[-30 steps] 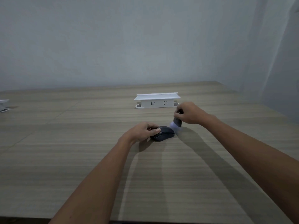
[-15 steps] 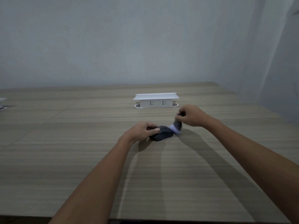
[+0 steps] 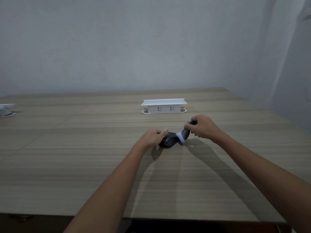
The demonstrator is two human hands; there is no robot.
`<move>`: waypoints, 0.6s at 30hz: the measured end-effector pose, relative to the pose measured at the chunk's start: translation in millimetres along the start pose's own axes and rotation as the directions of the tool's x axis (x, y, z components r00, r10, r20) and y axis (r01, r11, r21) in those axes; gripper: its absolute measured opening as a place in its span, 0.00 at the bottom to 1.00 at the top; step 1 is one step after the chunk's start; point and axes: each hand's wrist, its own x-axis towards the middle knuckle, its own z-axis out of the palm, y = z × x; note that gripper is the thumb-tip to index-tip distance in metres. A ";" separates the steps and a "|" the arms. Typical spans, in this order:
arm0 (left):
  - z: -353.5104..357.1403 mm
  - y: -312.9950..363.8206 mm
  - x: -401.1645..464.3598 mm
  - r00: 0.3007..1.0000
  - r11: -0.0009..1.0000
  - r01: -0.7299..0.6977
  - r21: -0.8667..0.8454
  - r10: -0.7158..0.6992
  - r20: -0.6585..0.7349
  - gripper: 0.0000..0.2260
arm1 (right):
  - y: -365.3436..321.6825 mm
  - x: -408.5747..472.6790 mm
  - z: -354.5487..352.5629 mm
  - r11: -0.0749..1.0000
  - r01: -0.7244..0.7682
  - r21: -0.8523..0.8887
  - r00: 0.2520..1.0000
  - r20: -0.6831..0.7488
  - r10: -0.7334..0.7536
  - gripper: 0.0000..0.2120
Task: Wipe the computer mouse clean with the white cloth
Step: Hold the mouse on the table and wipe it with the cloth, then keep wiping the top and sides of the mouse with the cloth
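Observation:
A dark grey computer mouse [image 3: 169, 140] lies on the wooden table [image 3: 84, 165], a little right of centre. My left hand [image 3: 154, 136] grips its left side and holds it in place. My right hand [image 3: 202, 126] pinches a small tool with a dark handle [image 3: 186, 133] and a white cloth tip [image 3: 180, 138]. The white tip presses against the right end of the mouse and partly rests on the table beside it. My left fingers hide the near-left flank of the mouse.
A white socket box [image 3: 164, 106] stands on the table behind the mouse. Part of another white object [image 3: 5, 109] shows at the left edge. A pale wall rises behind the table, whose front edge runs along the bottom.
My right hand has dipped and swung the white tip lower against the right end of the mouse. My left hand has kept its hold on the mouse.

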 end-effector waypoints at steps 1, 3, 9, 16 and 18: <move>-0.3 2.1 -1.7 1.000 1.000 0.010 -0.006 -0.010 -0.003 0.23 | -0.7 -1.8 1.6 1.000 -0.009 0.011 1.000 -0.001 0.009 0.12; -0.6 6.9 -4.0 1.000 0.999 0.029 -0.033 -0.029 0.004 0.20 | -1.1 -2.4 3.8 0.999 -0.028 0.036 1.000 -0.009 0.028 0.11; 0.6 16.1 -9.1 0.994 0.977 0.105 -0.185 -0.098 0.050 0.16 | -2.7 4.8 7.3 0.999 -0.022 0.033 1.000 -0.009 0.022 0.11; -6.4 17.7 -4.5 0.986 0.979 0.123 -0.163 -0.103 0.128 0.14 | -12.2 9.4 0.5 0.997 0.080 0.000 0.996 0.047 -0.080 0.06; -18.3 16.4 2.7 0.997 0.997 0.035 0.068 -0.039 0.071 0.17 | -12.5 10.2 -5.8 0.996 0.089 0.007 0.995 0.044 -0.090 0.04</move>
